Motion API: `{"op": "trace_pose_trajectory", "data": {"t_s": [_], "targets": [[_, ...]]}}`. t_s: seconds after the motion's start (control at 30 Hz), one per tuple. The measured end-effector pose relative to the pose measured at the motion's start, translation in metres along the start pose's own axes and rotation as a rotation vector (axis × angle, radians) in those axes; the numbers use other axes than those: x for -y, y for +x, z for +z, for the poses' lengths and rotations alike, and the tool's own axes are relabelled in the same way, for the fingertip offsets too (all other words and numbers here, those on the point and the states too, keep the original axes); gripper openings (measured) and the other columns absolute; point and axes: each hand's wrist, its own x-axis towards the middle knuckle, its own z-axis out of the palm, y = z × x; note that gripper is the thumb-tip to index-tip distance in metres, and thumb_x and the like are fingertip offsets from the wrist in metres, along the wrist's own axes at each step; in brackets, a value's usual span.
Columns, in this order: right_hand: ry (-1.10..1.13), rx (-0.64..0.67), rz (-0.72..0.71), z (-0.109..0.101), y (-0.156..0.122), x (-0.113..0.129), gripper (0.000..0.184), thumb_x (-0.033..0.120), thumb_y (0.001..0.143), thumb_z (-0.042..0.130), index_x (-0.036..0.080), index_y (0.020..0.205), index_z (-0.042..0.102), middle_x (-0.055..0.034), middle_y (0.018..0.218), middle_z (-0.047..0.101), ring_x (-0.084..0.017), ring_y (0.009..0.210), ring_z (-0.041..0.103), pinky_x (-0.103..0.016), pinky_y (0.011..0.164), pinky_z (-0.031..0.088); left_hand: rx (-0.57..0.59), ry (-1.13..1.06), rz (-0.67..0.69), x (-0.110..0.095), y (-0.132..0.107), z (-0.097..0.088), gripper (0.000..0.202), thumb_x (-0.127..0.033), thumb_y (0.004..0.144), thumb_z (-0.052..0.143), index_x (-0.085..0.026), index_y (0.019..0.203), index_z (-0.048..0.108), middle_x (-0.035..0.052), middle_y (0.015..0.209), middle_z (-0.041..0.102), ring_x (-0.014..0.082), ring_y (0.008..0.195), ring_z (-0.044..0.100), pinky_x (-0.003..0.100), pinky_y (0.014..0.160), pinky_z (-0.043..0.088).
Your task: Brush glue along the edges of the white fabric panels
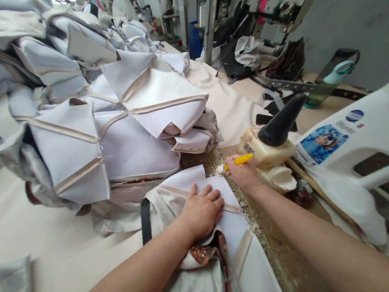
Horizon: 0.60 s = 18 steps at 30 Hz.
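Note:
My left hand (202,210) lies flat, fingers spread, on a sewn piece with white backing, beige seam tape and grey cloth, perhaps an inside-out bag (236,249). My right hand (243,175) is closed round a yellow-handled brush (240,160). The brush's pale tip points left and meets the far right edge of the white piece, over a board (284,253) crusted with dried glue. Just right of that hand stands a cut-down, glue-stained plastic container (268,151) with a black cone-shaped object (281,122) on top.
A large heap of similar white-and-grey pieces (150,95) rises ahead and left. At right are a white jug (358,132) with a blue label and a green bottle (328,84). A sewing machine (280,9) stands behind. Another person (122,6) is far back.

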Motion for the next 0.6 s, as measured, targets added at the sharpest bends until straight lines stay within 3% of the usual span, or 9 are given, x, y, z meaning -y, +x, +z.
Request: {"op": "trace_pose_trajectory", "data": {"t_s": [0.07,0.27,0.33,0.43,0.53,0.6], "targets": [[0.003,0.021,0.012,-0.004,-0.008,0.003,0.030,0.032,0.084,0.036,0.021,0.057,0.044,-0.0013,0.054,0.052,-0.015,0.052,0.050,-0.026,0.054,0.038,-0.006,-0.008,-0.002,0.000,-0.001,0.000,0.028,-0.033,0.089,0.047,-0.026,0.116,0.052,0.0031,0.129,0.051,0.0270,0.124,0.037,0.063,0.099,0.024],[0.015,0.165,0.156,-0.038,-0.068,0.019,0.034,0.035,0.080,0.042,0.021,0.048,0.039,0.0026,0.042,0.042,-0.013,0.046,0.045,-0.025,0.048,0.032,0.013,-0.002,0.004,-0.001,-0.001,-0.002,0.027,-0.031,0.090,0.044,-0.024,0.114,0.053,0.0044,0.126,0.052,0.0271,0.124,0.037,0.063,0.099,0.025],[0.028,0.142,0.149,-0.036,-0.063,0.018,0.034,0.035,0.081,0.042,0.020,0.050,0.041,0.0025,0.043,0.044,-0.013,0.048,0.046,-0.025,0.049,0.033,0.025,0.003,-0.004,-0.003,0.000,-0.002,0.027,-0.030,0.091,0.042,-0.023,0.114,0.053,0.0052,0.126,0.052,0.0277,0.124,0.037,0.063,0.099,0.025],[0.076,0.049,0.084,-0.017,-0.033,0.013,0.033,0.036,0.084,0.041,0.019,0.056,0.046,0.0011,0.052,0.050,-0.013,0.053,0.048,-0.024,0.053,0.036,0.009,0.009,-0.011,-0.007,-0.001,-0.005,0.028,-0.031,0.091,0.041,-0.022,0.115,0.053,0.0065,0.127,0.051,0.0292,0.123,0.037,0.063,0.097,0.026],[0.088,-0.024,0.046,-0.002,-0.012,0.008,0.033,0.037,0.084,0.039,0.020,0.058,0.046,0.0005,0.052,0.050,-0.013,0.053,0.048,-0.024,0.054,0.037,0.005,-0.009,0.106,-0.012,-0.005,-0.010,0.023,-0.030,0.090,0.043,-0.022,0.107,0.057,0.0062,0.122,0.055,0.0266,0.115,0.044,0.054,0.094,0.030],[0.067,-0.010,0.052,-0.005,-0.018,0.008,0.033,0.037,0.084,0.040,0.020,0.056,0.045,0.0012,0.050,0.048,-0.013,0.052,0.046,-0.024,0.053,0.037,0.051,-0.020,0.185,-0.012,-0.008,-0.014,0.017,-0.028,0.088,0.047,-0.020,0.096,0.060,0.0052,0.109,0.061,0.0234,0.104,0.050,0.047,0.088,0.033]]}}
